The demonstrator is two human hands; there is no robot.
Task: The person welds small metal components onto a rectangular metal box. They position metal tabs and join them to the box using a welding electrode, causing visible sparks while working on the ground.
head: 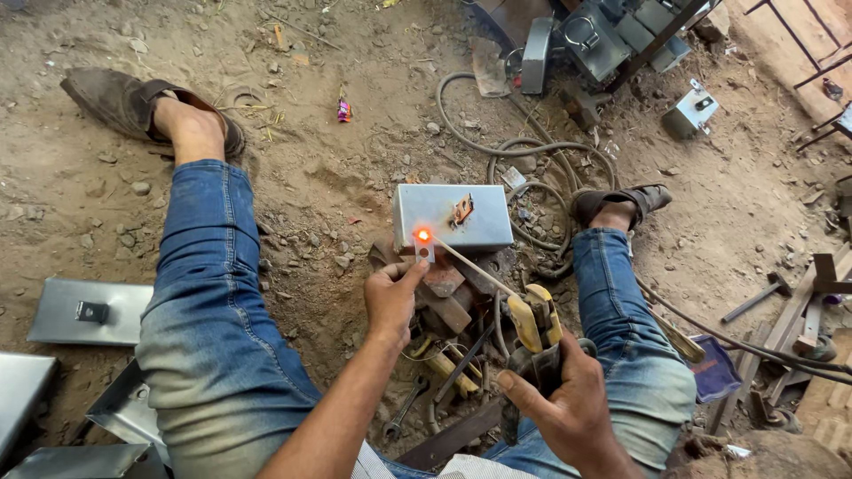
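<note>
A person in faded jeans sits on the dirt floor, legs spread, seen from above. At the centre of the frame the left hand (390, 297) is curled, thumb and fingers pinching a small metal tab (425, 250) upright against the near edge of a grey steel box (453, 217). An orange glow (423, 235) burns where the tab meets the box. The right hand (568, 399), low and right of centre, is closed tight round a yellow electrode holder (537, 319); its thin rod (470, 264) slants up-left, and the tip sits at the glow.

The box lies flat just above the hands, with a small rusty bracket (462, 210) on its top. Below it are bricks (448, 297) and dark scrap. A grey cable (524, 151) loops through the dirt to the upper right, towards more metal boxes (603, 40) at the top edge. A small pink and purple wrapper (343, 110), crumpled, lies in the upper middle-left. At the left edge a flat steel sheet (84, 310) lies with a dark latch on it. A blue tray (714, 372) sits by the right knee.
</note>
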